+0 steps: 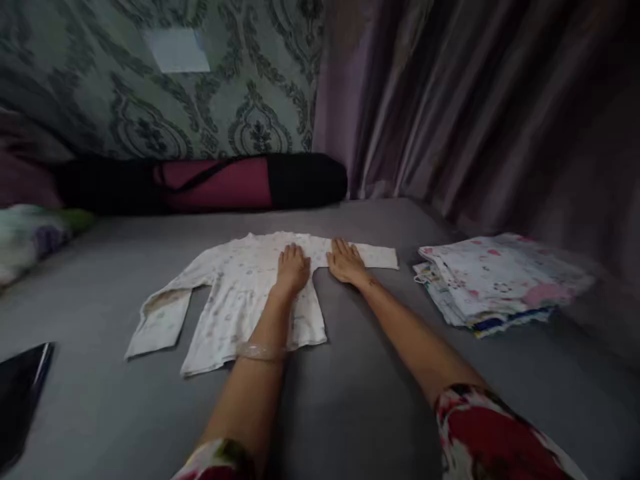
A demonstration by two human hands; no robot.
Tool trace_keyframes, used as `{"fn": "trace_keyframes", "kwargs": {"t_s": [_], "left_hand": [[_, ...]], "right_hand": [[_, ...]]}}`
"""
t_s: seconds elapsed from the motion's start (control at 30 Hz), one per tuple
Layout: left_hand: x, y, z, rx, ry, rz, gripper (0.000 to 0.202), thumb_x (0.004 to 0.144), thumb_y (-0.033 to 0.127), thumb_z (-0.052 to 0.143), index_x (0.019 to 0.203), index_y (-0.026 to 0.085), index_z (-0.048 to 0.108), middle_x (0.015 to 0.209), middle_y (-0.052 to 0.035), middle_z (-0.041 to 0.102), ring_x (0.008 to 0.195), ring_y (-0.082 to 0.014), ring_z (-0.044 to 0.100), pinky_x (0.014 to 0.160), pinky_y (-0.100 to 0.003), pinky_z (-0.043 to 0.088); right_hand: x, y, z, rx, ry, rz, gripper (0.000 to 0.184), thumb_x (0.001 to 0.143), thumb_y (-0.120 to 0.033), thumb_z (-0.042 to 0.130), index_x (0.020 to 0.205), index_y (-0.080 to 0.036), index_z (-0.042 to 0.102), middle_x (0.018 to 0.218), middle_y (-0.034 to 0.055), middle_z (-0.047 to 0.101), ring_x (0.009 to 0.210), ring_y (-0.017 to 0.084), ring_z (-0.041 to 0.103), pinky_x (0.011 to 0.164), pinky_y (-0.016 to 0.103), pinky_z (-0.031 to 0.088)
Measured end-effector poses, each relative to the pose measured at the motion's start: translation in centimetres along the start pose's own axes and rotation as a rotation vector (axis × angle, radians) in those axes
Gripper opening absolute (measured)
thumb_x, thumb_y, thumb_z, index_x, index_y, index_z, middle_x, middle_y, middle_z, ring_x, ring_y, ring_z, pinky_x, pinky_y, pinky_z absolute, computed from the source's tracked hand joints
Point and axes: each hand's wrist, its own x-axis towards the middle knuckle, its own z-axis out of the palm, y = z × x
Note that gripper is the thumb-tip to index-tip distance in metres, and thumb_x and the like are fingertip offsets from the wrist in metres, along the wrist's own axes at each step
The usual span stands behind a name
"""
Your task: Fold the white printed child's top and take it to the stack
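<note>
- Left hand and right hand lay flat on the white garment, neither grip closed.
- Sliding palms could have bunched its thin fabric on the bed.

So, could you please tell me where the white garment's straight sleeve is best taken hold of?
Probably at the cuff end of the sleeve, from the right with the right hand: it lies flat and straight, its free edge facing that side, while the left hand rests on the chest of the garment.
</note>
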Motion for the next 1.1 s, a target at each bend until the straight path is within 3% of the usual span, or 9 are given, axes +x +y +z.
{"fn": "trace_keyframes", "kwargs": {"t_s": [0.5, 0.7, 0.83, 0.97, 1.03, 1.1], "left_hand": [[0.1, 0.1, 0.1, -0.038, -0.011, -0.031, 0.056, 0.097, 0.033, 0.03, 0.145, 0.004, 0.037, 0.157, -0.0192, 0.03, 0.148, -0.029, 0.023, 0.12, -0.042, 0.018], [0.1, 0.3, -0.2, -0.108, -0.025, -0.032, 0.053, 0.097, 0.031, 0.033, 0.144, 0.005, 0.037, 0.158, -0.0198, 0.028, 0.148, -0.0289, 0.02, 0.12, -0.042, 0.015], [0.8, -0.1, -1.8, -0.248, -0.101, -0.007, 0.044, 0.091, 0.028, 0.047, 0.131, 0.008, 0.051, 0.153, -0.0209, 0.037, 0.144, -0.0297, 0.03, 0.117, -0.042, 0.024], [0.4, -1.8, -4.1, -0.309, -0.15, 0.0, 0.034, 0.09, 0.03, 0.051, 0.115, 0.01, 0.061, 0.13, -0.0179, 0.06, 0.118, -0.0241, 0.059, 0.099, -0.03, 0.044], [-0.6, -3.4, -4.8, -0.319, -0.124, -0.012, 0.032, 0.09, 0.03, 0.051, 0.113, 0.01, 0.062, 0.126, -0.0168, 0.063, 0.112, -0.0233, 0.062, 0.095, -0.028, 0.046], [-2.1, -5.7, -5.2, -0.351, -0.065, -0.041, 0.032, 0.089, 0.028, 0.053, 0.114, 0.011, 0.063, 0.124, -0.0165, 0.064, 0.112, -0.0239, 0.062, 0.095, -0.029, 0.047]], "right_hand": [[-2.7, 8.3, -2.3, -0.12, -0.044, 0.234, 0.064, 0.1, -0.041, 0.016, 0.151, -0.004, 0.028, 0.159, 0.0163, 0.027, 0.147, 0.028, 0.022, 0.119, 0.049, 0.014], [-2.5, 9.5, -2.7, -0.136, -0.05, 0.274, 0.063, 0.1, -0.038, 0.014, 0.152, -0.004, 0.027, 0.16, 0.0153, 0.026, 0.147, 0.027, 0.022, 0.118, 0.046, 0.019], [-0.9, 6.8, -3.8, -0.152, -0.077, 0.291, 0.058, 0.098, -0.03, 0.02, 0.147, -0.004, 0.037, 0.155, 0.0184, 0.035, 0.146, 0.027, 0.027, 0.118, 0.047, 0.017], [0.7, -0.6, -3.2, -0.091, -0.008, 0.013, 0.057, 0.097, -0.025, 0.022, 0.149, -0.006, 0.034, 0.157, 0.0154, 0.032, 0.146, 0.025, 0.027, 0.119, 0.045, 0.015], [1.2, -4.8, -2.0, -0.044, -0.043, -0.135, 0.058, 0.097, -0.027, 0.024, 0.152, -0.006, 0.029, 0.159, 0.0137, 0.028, 0.147, 0.023, 0.024, 0.12, 0.042, 0.013], [1.8, -8.2, -0.9, 0.0, -0.078, -0.195, 0.06, 0.099, -0.031, 0.023, 0.153, -0.006, 0.026, 0.161, 0.0122, 0.023, 0.149, 0.022, 0.018, 0.121, 0.041, 0.009]]}}
